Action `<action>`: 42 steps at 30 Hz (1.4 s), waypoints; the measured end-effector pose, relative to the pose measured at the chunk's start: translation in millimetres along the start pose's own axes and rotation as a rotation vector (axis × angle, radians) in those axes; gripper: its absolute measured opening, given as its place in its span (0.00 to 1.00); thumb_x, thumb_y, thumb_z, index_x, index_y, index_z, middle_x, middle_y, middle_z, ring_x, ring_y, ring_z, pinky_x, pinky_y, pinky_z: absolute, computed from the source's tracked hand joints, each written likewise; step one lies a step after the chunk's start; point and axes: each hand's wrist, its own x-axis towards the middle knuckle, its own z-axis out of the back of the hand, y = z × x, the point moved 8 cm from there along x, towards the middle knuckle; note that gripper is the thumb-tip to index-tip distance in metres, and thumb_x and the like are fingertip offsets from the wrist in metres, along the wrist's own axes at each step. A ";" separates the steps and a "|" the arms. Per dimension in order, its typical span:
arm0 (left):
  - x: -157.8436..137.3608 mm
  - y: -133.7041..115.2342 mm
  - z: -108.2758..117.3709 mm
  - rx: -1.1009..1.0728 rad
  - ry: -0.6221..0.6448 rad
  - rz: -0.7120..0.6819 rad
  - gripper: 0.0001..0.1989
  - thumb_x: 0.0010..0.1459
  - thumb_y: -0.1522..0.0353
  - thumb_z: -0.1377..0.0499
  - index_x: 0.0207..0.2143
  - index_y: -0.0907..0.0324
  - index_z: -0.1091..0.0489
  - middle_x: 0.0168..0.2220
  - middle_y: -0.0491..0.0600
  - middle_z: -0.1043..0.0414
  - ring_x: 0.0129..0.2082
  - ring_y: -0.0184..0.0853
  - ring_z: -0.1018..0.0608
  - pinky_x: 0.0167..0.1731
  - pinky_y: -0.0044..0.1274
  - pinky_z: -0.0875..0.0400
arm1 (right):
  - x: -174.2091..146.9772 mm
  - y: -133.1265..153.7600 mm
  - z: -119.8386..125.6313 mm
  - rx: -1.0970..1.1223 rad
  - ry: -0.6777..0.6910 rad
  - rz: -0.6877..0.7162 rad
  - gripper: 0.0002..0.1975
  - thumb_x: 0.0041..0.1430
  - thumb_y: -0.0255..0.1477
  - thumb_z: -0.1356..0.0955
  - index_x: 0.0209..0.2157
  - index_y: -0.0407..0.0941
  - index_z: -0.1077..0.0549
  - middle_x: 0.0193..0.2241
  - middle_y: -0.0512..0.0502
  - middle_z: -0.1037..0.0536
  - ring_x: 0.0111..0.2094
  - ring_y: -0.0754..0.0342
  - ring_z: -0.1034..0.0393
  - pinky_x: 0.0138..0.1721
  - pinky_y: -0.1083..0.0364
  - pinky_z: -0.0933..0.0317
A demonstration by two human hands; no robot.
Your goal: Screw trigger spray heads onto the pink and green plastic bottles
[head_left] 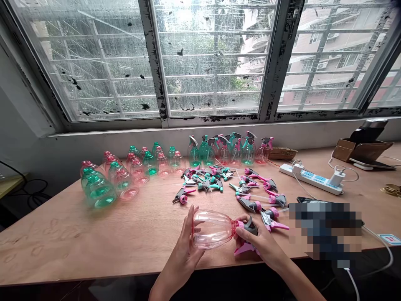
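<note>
A clear pink spray bottle (213, 229) lies sideways between my two hands above the table's front edge. My left hand (188, 240) is wrapped round its base end. At the neck, my right hand (253, 238) closes on a grey and pink trigger sprayer head (247, 226), which sits against the bottle's mouth. Whether its collar is fully screwed on, I cannot tell. A pile of loose trigger sprayer heads (206, 179) in pink, green and grey lies just beyond, with several more pink-collared ones (250, 204) close to my right hand.
Several pink and green bottles (125, 184) without heads stand at the left. Bottles with sprayer heads (225, 152) stand along the back. At the right are a power strip (311, 179) with cables, a cardboard box (354, 148) and a pixelated dark object (326, 230). Windows line the wall.
</note>
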 end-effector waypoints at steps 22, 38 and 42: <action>-1.5 -0.6 -0.4 -0.081 0.010 0.027 0.53 0.64 0.58 0.31 0.78 0.38 0.64 0.81 0.54 0.68 0.74 0.54 0.40 0.71 0.44 0.40 | -1.1 -0.7 -0.9 -0.037 0.019 -0.011 0.26 0.55 0.47 0.19 0.42 0.45 0.26 0.25 0.49 0.18 0.26 0.50 0.23 0.31 0.53 0.30; -1.1 3.9 -1.5 -0.057 0.019 0.049 0.51 0.67 0.57 0.34 0.78 0.36 0.66 0.81 0.52 0.65 0.74 0.53 0.39 0.72 0.45 0.43 | -0.1 -0.6 -0.6 -0.007 0.027 -0.014 0.26 0.54 0.46 0.18 0.42 0.44 0.26 0.25 0.49 0.17 0.26 0.51 0.23 0.31 0.54 0.30; -1.9 3.3 -0.8 -0.034 0.012 0.022 0.44 0.72 0.58 0.40 0.77 0.33 0.67 0.81 0.49 0.63 0.75 0.49 0.41 0.73 0.44 0.46 | 0.3 0.4 -0.4 0.011 0.019 0.001 0.25 0.55 0.45 0.19 0.42 0.44 0.26 0.25 0.50 0.18 0.26 0.52 0.22 0.31 0.55 0.30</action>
